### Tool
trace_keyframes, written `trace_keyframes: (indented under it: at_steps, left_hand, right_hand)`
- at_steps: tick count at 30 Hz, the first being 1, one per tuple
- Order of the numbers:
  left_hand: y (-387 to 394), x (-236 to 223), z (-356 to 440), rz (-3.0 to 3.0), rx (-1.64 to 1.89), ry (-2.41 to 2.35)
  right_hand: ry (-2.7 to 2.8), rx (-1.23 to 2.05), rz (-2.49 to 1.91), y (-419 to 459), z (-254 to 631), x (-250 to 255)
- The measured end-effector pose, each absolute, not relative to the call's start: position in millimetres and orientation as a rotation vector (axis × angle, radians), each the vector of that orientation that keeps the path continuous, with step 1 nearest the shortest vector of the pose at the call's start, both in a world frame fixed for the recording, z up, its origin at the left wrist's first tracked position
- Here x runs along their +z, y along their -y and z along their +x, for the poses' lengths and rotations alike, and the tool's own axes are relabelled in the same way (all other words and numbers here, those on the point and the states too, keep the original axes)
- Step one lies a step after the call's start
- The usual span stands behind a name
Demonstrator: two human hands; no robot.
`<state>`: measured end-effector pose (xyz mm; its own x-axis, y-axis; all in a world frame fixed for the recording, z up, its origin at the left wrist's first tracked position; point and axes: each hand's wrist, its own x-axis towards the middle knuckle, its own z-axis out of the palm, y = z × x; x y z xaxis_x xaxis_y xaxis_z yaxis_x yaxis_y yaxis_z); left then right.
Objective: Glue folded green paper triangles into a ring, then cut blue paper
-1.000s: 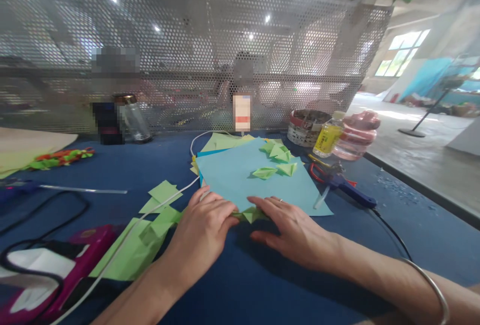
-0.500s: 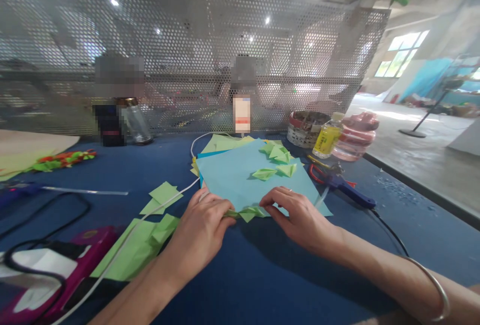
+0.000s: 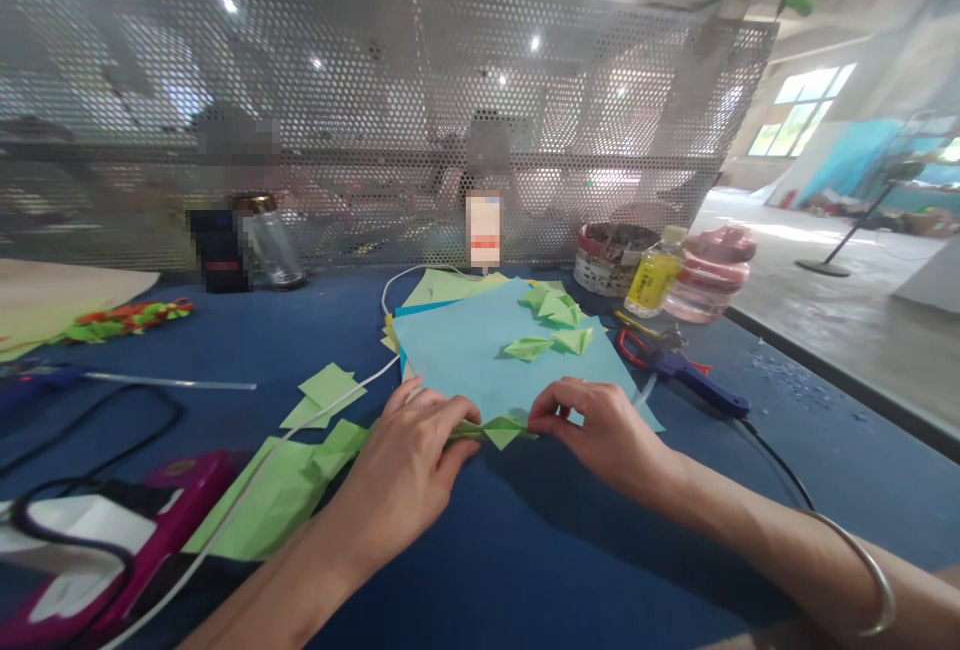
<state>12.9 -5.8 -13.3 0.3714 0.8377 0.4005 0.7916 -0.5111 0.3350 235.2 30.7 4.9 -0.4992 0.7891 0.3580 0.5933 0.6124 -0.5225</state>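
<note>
Between my hands, at the near edge of a light blue sheet (image 3: pixel 450 350), is a narrow strip of folded green paper (image 3: pixel 502 432) with a pointed flap hanging down. My left hand (image 3: pixel 424 440) pinches its left end between thumb and fingers. At the right end, my right hand (image 3: pixel 592 420) pinches the strip's tip with thumb and forefinger. Several folded green paper leaves (image 3: pixel 555 305) lie on the sheet beyond my hands. Green paper squares (image 3: pixel 330 392) and larger green sheets (image 3: pixel 262 495) sit left of my left forearm, which partly covers them.
A blue glue gun (image 3: pixel 697 380) and red-handled pliers (image 3: pixel 634 345) lie at right, before a yellow-labelled bottle (image 3: pixel 656 275), a pink jug (image 3: pixel 712 275) and a round tin (image 3: pixel 609 260). A white cable (image 3: pixel 300 425) crosses the left side, near a magenta case (image 3: pixel 180 500). A phone (image 3: pixel 484 228) stands behind.
My right hand has shifted slightly right along the strip, its fingertips now nearer the tip. More of the green paper shows between my hands, and my left hand has moved slightly.
</note>
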Motion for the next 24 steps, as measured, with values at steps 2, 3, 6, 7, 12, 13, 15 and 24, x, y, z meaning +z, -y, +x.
trace_keyframes:
  at_steps: [2,3,6,7,12,13,15,24]
  left_hand:
    - [5.6,-13.5,12.7,2.539,0.834,-1.481]
    - [5.5,-13.6,12.4,2.547,0.841,-1.46]
    - [5.2,-13.6,11.8,2.564,0.86,-1.41]
    - [5.3,-13.4,11.8,2.561,0.859,-1.407]
    - [7.4,-9.8,14.0,2.543,0.866,-1.416]
    - [7.9,-9.1,14.5,2.541,0.869,-1.418]
    - [8.9,-8.2,15.4,2.537,0.874,-1.421]
    - [9.6,-10.2,16.4,2.555,0.89,-1.383]
  right_hand:
    - [2.277,0.423,-1.033,-31.2,236.3,3.8]
    - [2.283,0.406,-1.014,-31.4,236.9,3.6]
    - [2.299,0.355,-1.012,-31.3,238.1,5.0]
    - [2.301,0.341,-1.022,-31.1,238.4,5.8]
    - [2.317,0.296,-1.043,-29.8,239.5,9.0]
    - [2.318,0.291,-1.045,-29.7,239.6,9.2]
    - [2.31,0.281,-1.061,-29.8,239.6,9.4]
    - [2.285,0.291,-1.103,-32.4,240.7,5.9]
